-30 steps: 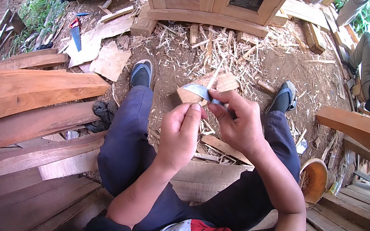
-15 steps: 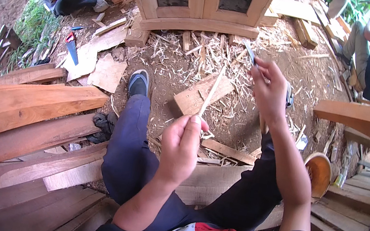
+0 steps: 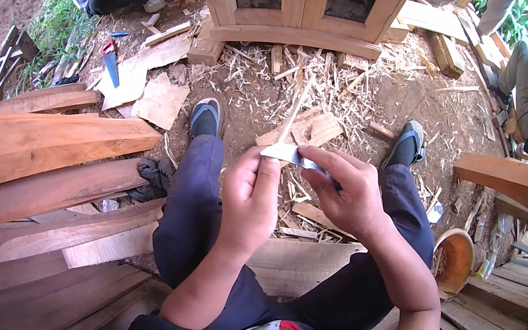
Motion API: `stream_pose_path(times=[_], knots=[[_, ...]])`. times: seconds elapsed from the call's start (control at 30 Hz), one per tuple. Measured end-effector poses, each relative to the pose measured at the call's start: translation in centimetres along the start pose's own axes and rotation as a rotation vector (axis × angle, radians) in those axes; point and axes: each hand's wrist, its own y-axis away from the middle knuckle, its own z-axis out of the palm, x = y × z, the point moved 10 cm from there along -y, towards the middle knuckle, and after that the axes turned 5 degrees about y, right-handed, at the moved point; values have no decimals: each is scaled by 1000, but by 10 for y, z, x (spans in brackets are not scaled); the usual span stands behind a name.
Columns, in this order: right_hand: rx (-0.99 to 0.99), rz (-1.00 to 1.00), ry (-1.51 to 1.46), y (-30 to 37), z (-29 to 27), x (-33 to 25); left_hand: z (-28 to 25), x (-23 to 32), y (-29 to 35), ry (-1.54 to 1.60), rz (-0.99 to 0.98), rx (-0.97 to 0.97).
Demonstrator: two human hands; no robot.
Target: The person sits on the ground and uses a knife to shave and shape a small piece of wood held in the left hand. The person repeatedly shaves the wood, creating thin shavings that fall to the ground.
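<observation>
Here you are, seated, your left hand point(image 3: 252, 194) in a closed grip on the near end of the thin wooden strip point(image 3: 294, 111), which points away to the far side between your feet. Your right hand point(image 3: 351, 191) is wrapped round the knife point(image 3: 280, 152), forefinger forward, and the blade crosses the strip right by your left thumb tip; whether the edge is biting, you can't tell from here. This looks like a shaving stroke at its starting point, so mind that thumb: it sits just beside the steel, and a slip toward you would find it. Better to tuck it back a touch, lay the blade nearly flat and let it travel to the far side, along the grain. Light pressure, too, since so slender a strip probably bends or snaps if you dig in. Turn it a little between passes for an even thickness. The wooden block point(image 3: 326, 131) lies on the ground beyond your hands, with shavings point(image 3: 301, 64) scattered farther off, and your legs spread left and right, so send each stroke down the middle, clear of both knees.
</observation>
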Motion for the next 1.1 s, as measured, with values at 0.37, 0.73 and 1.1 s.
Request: stream_pose_path(times=[0.37, 0.73, 1.1], knots=[[134, -58, -44, -2, -13, 3, 16, 10, 3, -61, 98, -8], [186, -14, -7, -8, -21, 18, 15, -7, 5, -12, -55, -18], [220, 8, -37, -8, -15, 29, 21, -16, 7, 2, -84, -34]])
